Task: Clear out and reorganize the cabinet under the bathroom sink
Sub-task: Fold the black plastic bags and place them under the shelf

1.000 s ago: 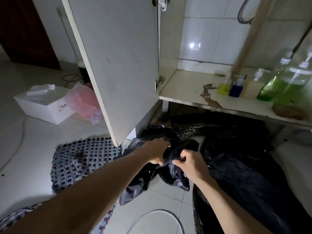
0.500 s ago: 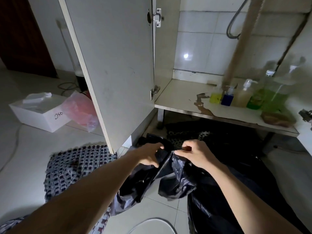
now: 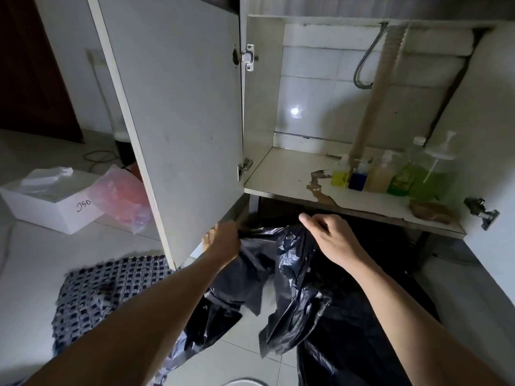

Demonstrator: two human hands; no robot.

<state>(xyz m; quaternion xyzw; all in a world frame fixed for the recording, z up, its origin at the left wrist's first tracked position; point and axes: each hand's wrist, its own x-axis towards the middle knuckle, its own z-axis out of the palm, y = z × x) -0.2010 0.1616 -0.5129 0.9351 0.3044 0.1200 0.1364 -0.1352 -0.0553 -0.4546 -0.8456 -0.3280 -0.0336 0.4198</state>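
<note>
Pale tiled floor [image 3: 33, 274] under an open white cabinet [image 3: 262, 107]; its chipped shelf [image 3: 289, 174] carries coloured soap bottles [image 3: 390, 176] at the right end. Left hand [image 3: 223, 242] and right hand [image 3: 331, 238], apart, each grip a crumpled black plastic bag [image 3: 278, 274] hanging below the shelf's front edge. The open door [image 3: 178, 121] hides part of a pink bag [image 3: 122, 196] beside a white box [image 3: 53, 204].

Left hand [image 3: 223, 242] and right hand [image 3: 331, 240]: moved apart since earlier, stretching black bin bag [image 3: 278, 274] mouth wider; both raised.

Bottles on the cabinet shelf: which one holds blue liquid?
The small blue bottle, second from the left in the row, between the yellow bottle and the beige pump bottle; the two rightmost hold green liquid.
</note>
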